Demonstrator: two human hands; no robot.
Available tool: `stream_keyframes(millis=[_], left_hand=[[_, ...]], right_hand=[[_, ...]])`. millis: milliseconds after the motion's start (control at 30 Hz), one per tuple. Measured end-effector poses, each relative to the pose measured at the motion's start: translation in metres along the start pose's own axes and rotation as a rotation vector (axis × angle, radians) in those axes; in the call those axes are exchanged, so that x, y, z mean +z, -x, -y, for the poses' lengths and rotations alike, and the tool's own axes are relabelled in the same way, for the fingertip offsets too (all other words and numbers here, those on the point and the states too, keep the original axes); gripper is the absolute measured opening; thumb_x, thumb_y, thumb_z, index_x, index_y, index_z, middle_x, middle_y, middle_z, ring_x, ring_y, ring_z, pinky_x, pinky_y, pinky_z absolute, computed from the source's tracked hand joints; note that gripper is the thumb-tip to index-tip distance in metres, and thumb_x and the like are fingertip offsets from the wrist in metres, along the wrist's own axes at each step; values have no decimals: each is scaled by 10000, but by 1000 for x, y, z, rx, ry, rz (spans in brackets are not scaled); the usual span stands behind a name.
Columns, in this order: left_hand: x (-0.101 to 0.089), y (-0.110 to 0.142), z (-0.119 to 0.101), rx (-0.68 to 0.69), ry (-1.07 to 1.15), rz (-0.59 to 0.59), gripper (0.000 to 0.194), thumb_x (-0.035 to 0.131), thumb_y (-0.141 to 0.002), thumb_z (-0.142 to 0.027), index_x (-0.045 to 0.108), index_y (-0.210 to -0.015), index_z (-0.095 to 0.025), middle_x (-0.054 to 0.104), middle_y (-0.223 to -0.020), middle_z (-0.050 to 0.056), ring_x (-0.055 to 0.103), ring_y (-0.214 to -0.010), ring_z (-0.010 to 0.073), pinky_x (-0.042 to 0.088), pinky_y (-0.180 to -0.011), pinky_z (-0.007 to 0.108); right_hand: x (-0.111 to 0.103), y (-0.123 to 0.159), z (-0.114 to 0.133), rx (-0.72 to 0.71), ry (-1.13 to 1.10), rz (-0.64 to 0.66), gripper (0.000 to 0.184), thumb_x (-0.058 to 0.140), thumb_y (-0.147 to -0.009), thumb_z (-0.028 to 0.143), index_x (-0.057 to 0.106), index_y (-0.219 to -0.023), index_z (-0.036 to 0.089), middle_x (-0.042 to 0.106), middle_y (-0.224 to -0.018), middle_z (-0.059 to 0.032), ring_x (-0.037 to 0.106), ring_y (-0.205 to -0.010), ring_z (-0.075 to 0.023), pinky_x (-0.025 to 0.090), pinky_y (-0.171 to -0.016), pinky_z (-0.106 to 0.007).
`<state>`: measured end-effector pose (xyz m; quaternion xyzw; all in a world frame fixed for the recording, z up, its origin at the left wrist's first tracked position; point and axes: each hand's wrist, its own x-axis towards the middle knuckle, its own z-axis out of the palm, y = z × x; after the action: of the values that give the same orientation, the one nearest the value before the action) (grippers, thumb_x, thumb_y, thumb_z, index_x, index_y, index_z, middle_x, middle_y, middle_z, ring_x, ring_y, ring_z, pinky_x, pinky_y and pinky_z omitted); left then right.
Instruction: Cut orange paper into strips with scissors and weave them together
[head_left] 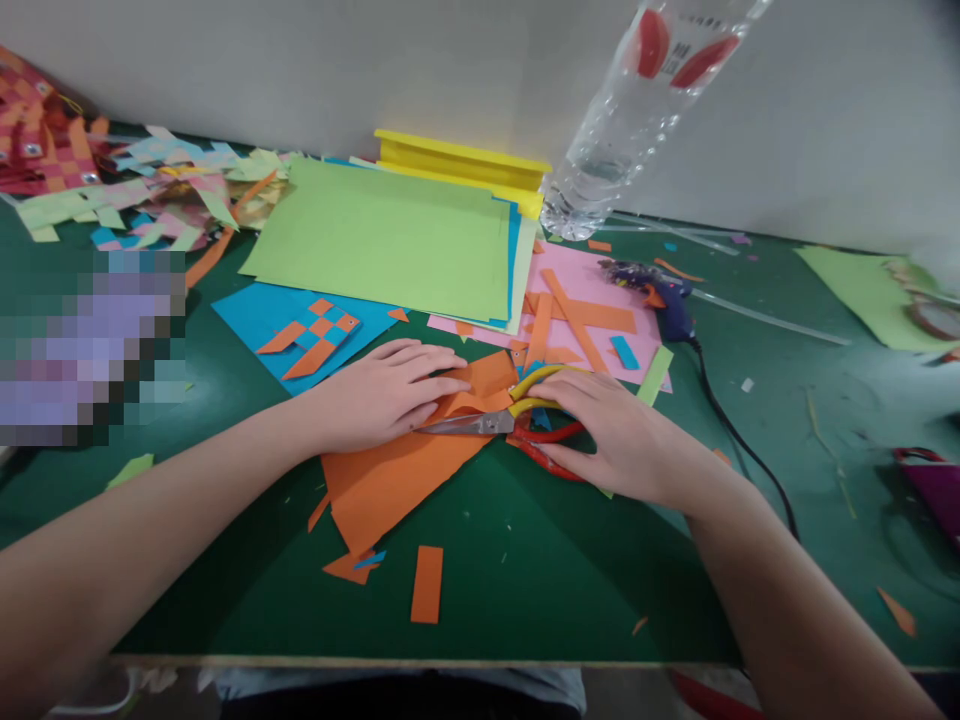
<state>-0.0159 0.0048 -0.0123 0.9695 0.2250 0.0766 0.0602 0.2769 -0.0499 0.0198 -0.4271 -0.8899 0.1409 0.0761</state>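
My right hand (626, 430) grips the scissors (491, 424), which have yellow and red handles. Their blades point left, and the tips lie by my left hand (382, 390). That hand rests flat on a sheet of orange paper (405, 490), fingers stretched out. The scissors lie across this sheet, whose far part is raised or folded beyond the blades. Just behind my left hand, a woven orange-and-blue paper fish (319, 335) lies on a blue sheet (255, 320). Nearer the table edge are an orange paper rectangle (427, 585) and small scraps (352, 568).
Green sheets (382, 240) lie stacked at the back beside a yellow holder (461, 155) and a water bottle (600, 150). Orange strips (570, 320) and a corded glue gun (671, 305) are at right. Woven paper pieces (172, 190) pile up at left, near a blurred-out object (82, 340).
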Motion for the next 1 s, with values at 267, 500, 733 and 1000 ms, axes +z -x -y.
stream_keyframes(millis=[267,500,733,1000], left_hand=[[2,-1,0,11,-25,-9,360,315,-1040,-245,513,-1336,-188,471,-1481,75,380,-1398,229,278,-1163,412],[2,-1,0,8,-24,-23,355,319,-1036,-237,517,-1327,-189,477,-1474,74,403,-1380,231,307,-1145,416],[3,0,1,6,-21,-29,345,345,-1032,-248,512,-1332,-209,471,-1479,60,402,-1381,225,309,-1148,415],[3,0,0,-2,-14,-36,345,350,-1029,-241,519,-1328,-209,484,-1470,61,407,-1376,227,312,-1152,422]], right_hand=[[3,0,4,33,47,33,358,567,-907,404,558,-1205,206,643,-1250,-106,577,-1204,-278,464,-1022,-491],[1,0,2,-1,40,60,336,537,-936,387,554,-1216,201,638,-1251,-110,577,-1194,-287,462,-1024,-513],[1,1,0,-23,11,47,317,542,-935,402,568,-1198,227,645,-1249,-90,590,-1176,-274,487,-996,-485],[1,0,3,17,10,41,342,559,-917,417,569,-1196,219,647,-1247,-86,581,-1202,-268,474,-1011,-474]])
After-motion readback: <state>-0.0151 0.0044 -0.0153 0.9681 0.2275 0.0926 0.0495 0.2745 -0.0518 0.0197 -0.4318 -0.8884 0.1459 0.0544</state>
